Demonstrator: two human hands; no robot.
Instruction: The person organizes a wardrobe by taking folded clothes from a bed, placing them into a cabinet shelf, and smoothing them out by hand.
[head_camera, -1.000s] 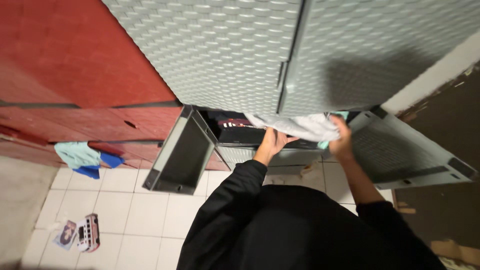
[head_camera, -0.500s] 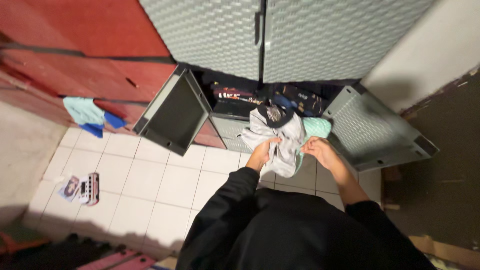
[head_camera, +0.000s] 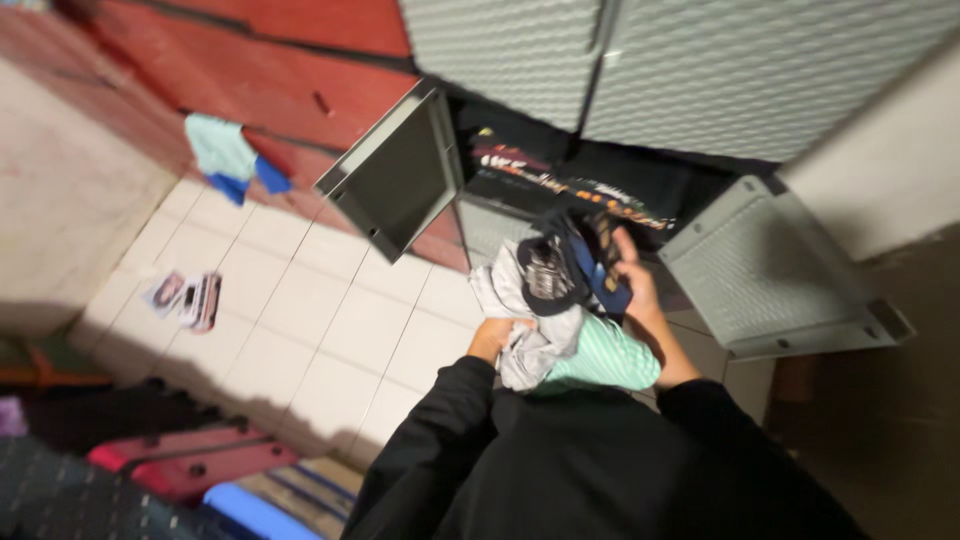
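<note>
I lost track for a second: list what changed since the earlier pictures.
Both hands pulled the bundle of clothes out of the grey cabinet toward the chest. The right hand now grips a dark garment; the left hand holds the grey cloth. Cabinet doors stay open.

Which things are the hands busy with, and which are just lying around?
In hand:
- left hand gripping the grey cloth
- right hand holding the dark cloth
- green striped cloth bunched against the body
- open grey cabinet with dark folded clothes

Lying about:
- light green and blue cloths by the red wall
- papers on the white floor tiles
</note>
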